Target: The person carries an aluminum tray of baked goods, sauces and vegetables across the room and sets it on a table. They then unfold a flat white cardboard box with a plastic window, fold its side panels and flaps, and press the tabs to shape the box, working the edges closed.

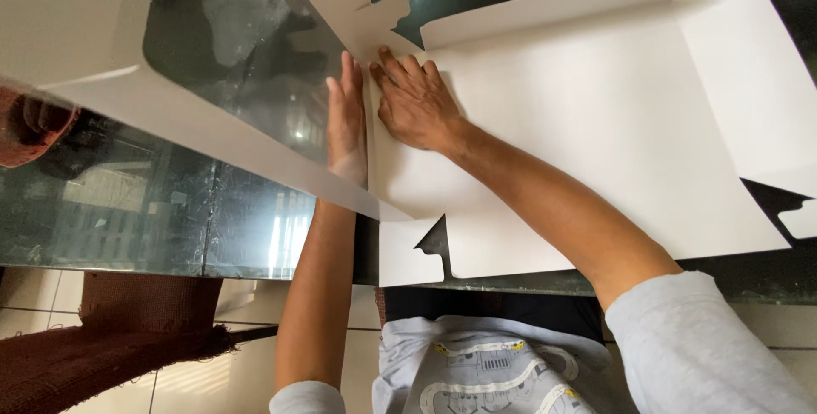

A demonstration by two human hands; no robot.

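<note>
— Looking down from the head camera, what is seen under the hands?

— A large white cardboard box blank (596, 125) is spread flat over a dark glass table (128, 210). Its lid panel (128, 31), fitted with a clear plastic window (247, 48), is tilted up on the left side of the fold.

— How is the left hand placed?

— The left hand (346, 120) is set on edge along the crease, fingers straight and pressed together, the palm laid against the raised lid panel near the window's edge. Nothing is clasped in it; the card is only pushed against.

— And the right hand?

— The right hand (415, 103) is laid flat on the base panel just beside the crease, fingers slightly spread and pointing toward a small folded tab (379, 27) at the far end of the fold. Nothing is gripped by it either; the board is held down under the palm.

— Where is the fold relative to both hands?

— It runs between them: the two hands are nearly touching, one on each side of the line. The rest of the blank is stretched away to the right, with side flaps (766, 65) unfolded at its edges.

— What else is shown?

— A brown woven seat (128, 329) and pale floor tiles (255, 295) are seen below the table's near edge, and grey sleeves (698, 346) are worn on both arms.
</note>
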